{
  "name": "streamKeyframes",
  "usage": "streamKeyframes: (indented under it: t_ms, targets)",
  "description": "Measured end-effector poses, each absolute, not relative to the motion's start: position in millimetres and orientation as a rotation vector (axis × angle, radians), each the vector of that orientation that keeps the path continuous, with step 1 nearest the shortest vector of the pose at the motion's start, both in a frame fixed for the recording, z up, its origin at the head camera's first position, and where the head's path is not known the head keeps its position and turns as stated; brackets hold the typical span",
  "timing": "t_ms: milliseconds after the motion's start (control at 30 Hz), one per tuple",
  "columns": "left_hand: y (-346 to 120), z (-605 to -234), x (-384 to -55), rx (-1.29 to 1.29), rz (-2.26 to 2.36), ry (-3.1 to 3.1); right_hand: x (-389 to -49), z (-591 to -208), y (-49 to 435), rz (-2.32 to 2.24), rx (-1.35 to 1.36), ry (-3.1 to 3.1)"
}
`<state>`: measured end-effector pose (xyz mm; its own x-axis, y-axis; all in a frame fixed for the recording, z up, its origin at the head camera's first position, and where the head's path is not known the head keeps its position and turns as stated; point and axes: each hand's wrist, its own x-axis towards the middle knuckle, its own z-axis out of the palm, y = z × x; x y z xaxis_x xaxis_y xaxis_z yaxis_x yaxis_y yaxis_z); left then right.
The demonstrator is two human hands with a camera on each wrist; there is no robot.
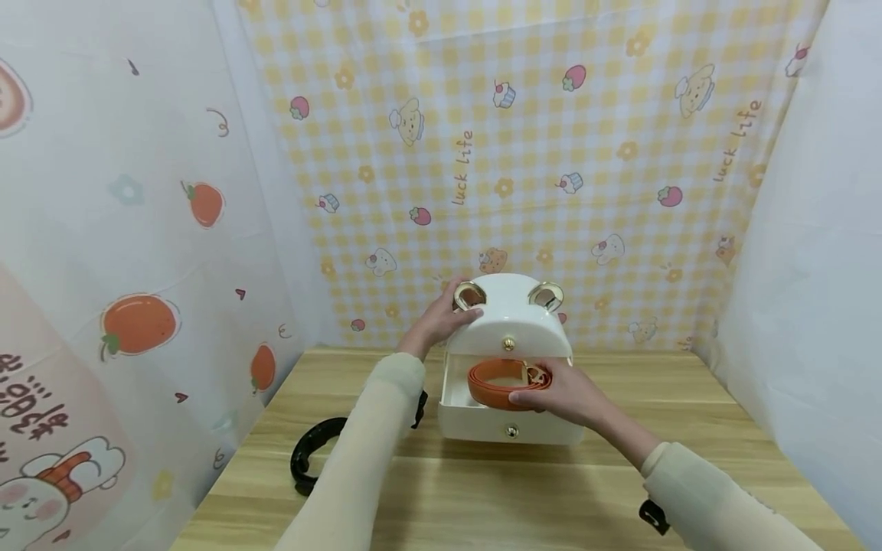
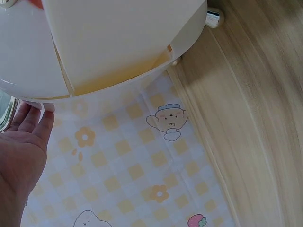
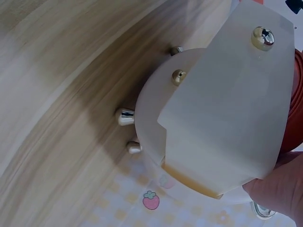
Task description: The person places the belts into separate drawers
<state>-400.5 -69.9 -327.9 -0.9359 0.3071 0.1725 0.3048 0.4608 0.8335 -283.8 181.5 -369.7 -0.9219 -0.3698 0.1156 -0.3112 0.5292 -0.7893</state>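
Observation:
A white drawer box (image 1: 507, 295) with two gold ring ears stands on the table. Its lower drawer (image 1: 475, 425) is pulled out; the upper front with a gold knob is closed. My right hand (image 1: 561, 392) grips a coiled orange belt (image 1: 492, 394) with a gold buckle, over the drawer opening. In the right wrist view, the red-looking belt (image 3: 296, 109) lies behind the drawer front (image 3: 227, 104), thumb at its edge. My left hand (image 1: 441, 317) holds the box's upper left beside the ear, thumb in front. In the left wrist view, the left hand's fingertips (image 2: 46, 118) touch the box's side.
A black curved band (image 1: 310, 448) lies on the wooden table (image 1: 641, 405) at the left, partly behind my left sleeve. A checked cloth (image 1: 510, 176) hangs behind the box, with pale cloth walls on both sides. Small metallic feet (image 3: 125, 117) support the box.

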Motion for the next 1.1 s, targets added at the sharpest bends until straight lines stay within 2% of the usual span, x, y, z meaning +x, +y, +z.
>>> streamKeyframes:
  t_ms: [333,667,900,1100]
  targets:
    - [-70.2,-329.1,-398.7,0.583,1.555,2.682,-290.9,-372.6,173.8,-1.371,-0.597,2.763]
    - [-69.2,-326.2,-396.6,0.584,1.555,2.684,-294.6,-375.0,172.1,-1.156,-0.632,3.015]
    - [-68.3,-325.4,-396.6,0.569,1.550,2.679,-291.0,-373.2,172.0,-1.090,-0.555,3.069]
    - [-69.8,-327.4,-398.9,0.563,1.542,2.686,-285.1,-369.4,167.0,-1.231,-0.424,2.992]
